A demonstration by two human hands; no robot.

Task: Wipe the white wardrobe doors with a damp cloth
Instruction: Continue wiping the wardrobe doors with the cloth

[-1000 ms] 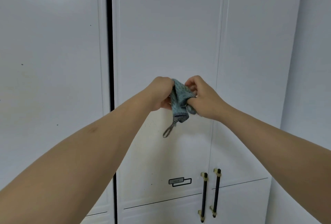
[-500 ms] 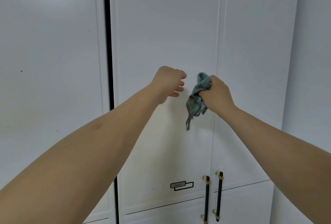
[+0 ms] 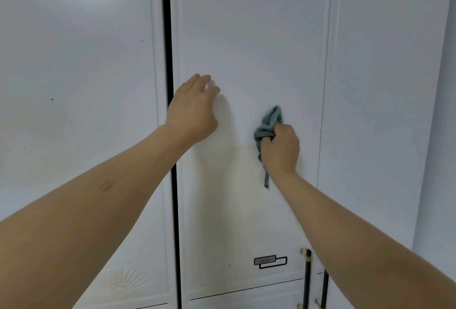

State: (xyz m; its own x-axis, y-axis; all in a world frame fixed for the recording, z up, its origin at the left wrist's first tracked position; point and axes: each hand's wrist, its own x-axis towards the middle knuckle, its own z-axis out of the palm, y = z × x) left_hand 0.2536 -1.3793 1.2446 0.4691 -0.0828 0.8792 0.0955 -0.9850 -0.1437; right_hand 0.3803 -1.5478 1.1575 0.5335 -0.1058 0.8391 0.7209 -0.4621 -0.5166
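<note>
Right hand (image 3: 280, 148): fingers curled round a bunched teal woven cloth (image 3: 269, 123), which juts above the knuckles, one strip hanging beside the wrist. Cloth apparently touching the tall white panelled wardrobe door (image 3: 249, 37). Left hand (image 3: 192, 111): fingers loosely extended, holding nothing, at the same door. Black bar handles (image 3: 306, 281) below.

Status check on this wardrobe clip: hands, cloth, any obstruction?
Left hand open, reaching at the middle wardrobe door. Right hand grips the bunched teal cloth against the same door. Nothing in the way.
</note>
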